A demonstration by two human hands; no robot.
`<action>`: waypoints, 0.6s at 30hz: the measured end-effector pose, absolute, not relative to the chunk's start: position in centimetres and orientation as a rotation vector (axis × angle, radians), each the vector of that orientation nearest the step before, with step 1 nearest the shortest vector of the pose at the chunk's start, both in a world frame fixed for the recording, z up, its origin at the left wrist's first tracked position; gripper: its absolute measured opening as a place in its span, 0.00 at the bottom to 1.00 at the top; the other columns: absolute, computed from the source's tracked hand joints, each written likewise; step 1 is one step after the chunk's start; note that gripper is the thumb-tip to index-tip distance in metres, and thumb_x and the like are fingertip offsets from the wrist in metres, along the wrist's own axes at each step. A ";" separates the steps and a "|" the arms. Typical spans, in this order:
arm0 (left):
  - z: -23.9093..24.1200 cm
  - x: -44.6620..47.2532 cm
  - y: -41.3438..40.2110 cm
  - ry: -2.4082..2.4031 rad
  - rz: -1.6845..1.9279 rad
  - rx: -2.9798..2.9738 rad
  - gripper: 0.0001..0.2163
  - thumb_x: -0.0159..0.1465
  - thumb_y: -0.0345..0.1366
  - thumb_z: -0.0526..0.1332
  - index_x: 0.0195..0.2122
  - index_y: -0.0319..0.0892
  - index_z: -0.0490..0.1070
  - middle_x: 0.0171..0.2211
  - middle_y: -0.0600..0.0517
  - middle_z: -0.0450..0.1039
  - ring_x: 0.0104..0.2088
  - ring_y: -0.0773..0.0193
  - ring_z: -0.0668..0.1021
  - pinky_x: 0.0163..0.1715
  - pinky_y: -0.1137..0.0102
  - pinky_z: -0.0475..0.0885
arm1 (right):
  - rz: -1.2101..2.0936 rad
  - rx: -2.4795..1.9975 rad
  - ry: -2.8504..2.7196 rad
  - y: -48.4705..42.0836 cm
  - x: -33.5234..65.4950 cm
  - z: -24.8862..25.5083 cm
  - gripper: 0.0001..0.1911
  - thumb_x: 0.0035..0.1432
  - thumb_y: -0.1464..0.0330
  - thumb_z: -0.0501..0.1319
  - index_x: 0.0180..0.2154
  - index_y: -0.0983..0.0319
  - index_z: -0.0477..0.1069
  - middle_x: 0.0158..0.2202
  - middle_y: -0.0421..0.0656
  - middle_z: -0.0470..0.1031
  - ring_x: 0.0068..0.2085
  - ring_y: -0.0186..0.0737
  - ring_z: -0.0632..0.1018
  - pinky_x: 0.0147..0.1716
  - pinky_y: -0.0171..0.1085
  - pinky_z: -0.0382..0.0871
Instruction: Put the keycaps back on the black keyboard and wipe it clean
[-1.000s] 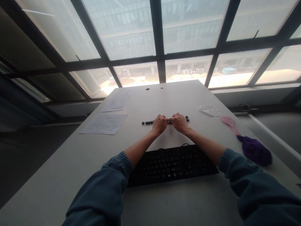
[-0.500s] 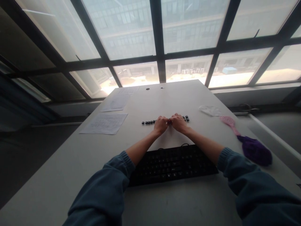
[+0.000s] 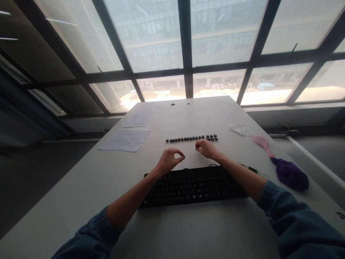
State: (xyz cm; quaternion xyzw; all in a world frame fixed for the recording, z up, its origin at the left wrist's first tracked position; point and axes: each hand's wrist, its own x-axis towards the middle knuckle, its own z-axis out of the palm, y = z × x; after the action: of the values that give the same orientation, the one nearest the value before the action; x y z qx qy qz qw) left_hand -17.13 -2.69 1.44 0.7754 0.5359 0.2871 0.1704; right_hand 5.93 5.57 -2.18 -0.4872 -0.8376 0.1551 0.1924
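My left hand (image 3: 169, 160) is over the table just beyond the keyboard, thumb and forefinger pinched together; whatever is between the tips is too small to make out. My right hand (image 3: 207, 148) is also closed in a pinch, with a small dark piece barely showing at its fingertips. Just past the right hand runs a row of small black keycaps (image 3: 190, 138), with a second short row at its right end, partly behind the hand. Nearer to me lies a black keyboard (image 3: 191, 187), its right end partly covered by my right forearm.
On the left lie sheets of paper (image 3: 125, 140). To the right are a crumpled clear plastic bag (image 3: 241, 129), a pink hairbrush-like object (image 3: 261, 141), a purple cloth (image 3: 291, 174) and a thin dark tool (image 3: 252, 169). Windows stand behind the white table (image 3: 199, 117).
My hands were together at the keycap row; now they are apart. The left has come back toward me and to the left, the right slightly toward me. More keycaps show.
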 end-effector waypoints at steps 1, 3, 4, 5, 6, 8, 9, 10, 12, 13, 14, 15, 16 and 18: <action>1.5 -17.2 -3.9 1.496 0.814 2.182 0.02 0.59 0.35 0.70 0.33 0.46 0.83 0.32 0.54 0.82 0.34 0.62 0.78 0.44 0.67 0.71 | 0.463 -1.353 -2.331 4.8 6.0 -2.0 0.04 0.59 0.72 0.66 0.37 0.62 0.80 0.37 0.45 0.82 0.40 0.41 0.79 0.41 0.35 0.68; 1.5 -17.2 -5.9 1.443 0.799 2.139 0.02 0.59 0.34 0.70 0.34 0.46 0.83 0.34 0.55 0.82 0.35 0.62 0.78 0.43 0.67 0.70 | 0.573 -1.263 -2.277 2.7 5.9 -1.8 0.04 0.61 0.68 0.66 0.37 0.61 0.80 0.35 0.43 0.82 0.38 0.38 0.79 0.38 0.34 0.68; 1.3 -17.1 -6.7 1.418 0.791 2.115 0.02 0.59 0.34 0.70 0.34 0.46 0.82 0.35 0.55 0.82 0.36 0.62 0.78 0.43 0.68 0.70 | 0.654 -1.192 -2.239 1.4 5.8 -1.8 0.04 0.61 0.68 0.66 0.36 0.61 0.80 0.34 0.42 0.81 0.37 0.38 0.79 0.38 0.34 0.68; 1.1 -17.0 -7.4 1.395 0.787 2.091 0.02 0.59 0.33 0.70 0.34 0.46 0.82 0.35 0.54 0.83 0.37 0.62 0.79 0.43 0.68 0.70 | 0.733 -1.113 -2.202 0.2 5.7 -1.8 0.03 0.60 0.68 0.67 0.35 0.60 0.80 0.33 0.41 0.81 0.37 0.38 0.79 0.38 0.34 0.68; 0.9 -16.9 -7.9 1.376 0.782 2.069 0.03 0.59 0.32 0.70 0.34 0.46 0.82 0.35 0.54 0.83 0.38 0.61 0.79 0.43 0.68 0.70 | 0.790 -1.050 -2.176 -1.1 5.5 -1.8 0.02 0.59 0.69 0.68 0.34 0.60 0.80 0.32 0.40 0.81 0.36 0.38 0.78 0.38 0.34 0.68; 0.3 -16.7 -8.6 1.351 0.774 2.039 0.03 0.59 0.31 0.70 0.33 0.46 0.83 0.35 0.53 0.82 0.38 0.61 0.79 0.44 0.67 0.71 | 0.851 -0.976 -2.168 -3.2 5.3 -2.0 0.02 0.57 0.72 0.68 0.32 0.60 0.79 0.32 0.39 0.80 0.35 0.38 0.78 0.38 0.35 0.67; 0.0 -16.7 -8.8 1.347 0.772 2.033 0.03 0.59 0.30 0.70 0.33 0.46 0.83 0.35 0.53 0.82 0.38 0.60 0.79 0.44 0.67 0.71 | 0.864 -0.960 -2.176 -4.1 5.2 -2.1 0.03 0.56 0.74 0.68 0.32 0.60 0.79 0.32 0.39 0.79 0.35 0.38 0.77 0.39 0.35 0.67; -0.2 -16.7 -9.0 1.345 0.768 2.032 0.04 0.59 0.30 0.69 0.33 0.46 0.83 0.35 0.53 0.82 0.38 0.60 0.79 0.45 0.66 0.71 | 0.873 -0.952 -2.184 -4.7 5.2 -2.2 0.04 0.56 0.75 0.67 0.32 0.60 0.78 0.32 0.39 0.79 0.35 0.38 0.77 0.39 0.36 0.67; -0.7 -16.7 -9.1 1.350 0.774 2.035 0.04 0.59 0.30 0.69 0.33 0.46 0.83 0.35 0.53 0.83 0.38 0.60 0.79 0.45 0.65 0.70 | 0.883 -0.952 -2.189 -5.4 5.2 -2.4 0.05 0.56 0.76 0.67 0.32 0.60 0.78 0.32 0.40 0.79 0.35 0.38 0.77 0.39 0.36 0.67; -0.8 -16.7 -9.1 1.354 0.781 2.036 0.04 0.60 0.30 0.69 0.33 0.46 0.83 0.35 0.53 0.83 0.39 0.60 0.79 0.46 0.65 0.70 | 0.887 -0.955 -2.189 -5.6 5.2 -2.5 0.05 0.56 0.76 0.67 0.32 0.60 0.78 0.32 0.40 0.78 0.36 0.39 0.76 0.39 0.36 0.67; -1.0 -16.8 -9.1 1.355 0.786 2.036 0.04 0.60 0.30 0.69 0.33 0.46 0.83 0.35 0.53 0.83 0.39 0.60 0.79 0.46 0.65 0.70 | 0.889 -0.958 -2.188 -5.7 5.3 -2.5 0.05 0.57 0.76 0.67 0.33 0.60 0.78 0.32 0.40 0.78 0.36 0.39 0.76 0.39 0.37 0.67; -1.1 -16.8 -9.1 1.354 0.791 2.037 0.04 0.60 0.30 0.69 0.33 0.46 0.83 0.35 0.53 0.83 0.38 0.60 0.79 0.46 0.65 0.70 | 0.889 -0.958 -2.189 -5.7 5.3 -2.6 0.05 0.57 0.76 0.67 0.33 0.60 0.78 0.32 0.40 0.78 0.36 0.39 0.76 0.39 0.37 0.68; -1.2 -16.8 -9.1 1.351 0.793 2.038 0.04 0.60 0.30 0.69 0.33 0.46 0.83 0.35 0.53 0.83 0.38 0.60 0.79 0.46 0.64 0.70 | 0.888 -0.957 -2.192 -5.7 5.4 -2.6 0.05 0.57 0.76 0.67 0.33 0.60 0.78 0.33 0.41 0.78 0.37 0.40 0.76 0.39 0.37 0.68; -1.3 -16.8 -9.1 1.343 0.793 2.042 0.04 0.60 0.30 0.69 0.33 0.46 0.82 0.35 0.53 0.83 0.38 0.60 0.79 0.46 0.64 0.70 | 0.880 -0.954 -2.203 -5.7 5.4 -2.7 0.05 0.57 0.76 0.67 0.33 0.60 0.78 0.33 0.41 0.78 0.38 0.40 0.76 0.41 0.38 0.68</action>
State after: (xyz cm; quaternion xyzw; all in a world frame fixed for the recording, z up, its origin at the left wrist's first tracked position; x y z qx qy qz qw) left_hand -16.77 -9.09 -1.33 0.7624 0.5015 0.2962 0.2821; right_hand 5.43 -5.66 -2.75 -0.3571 -0.8250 0.3297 0.2884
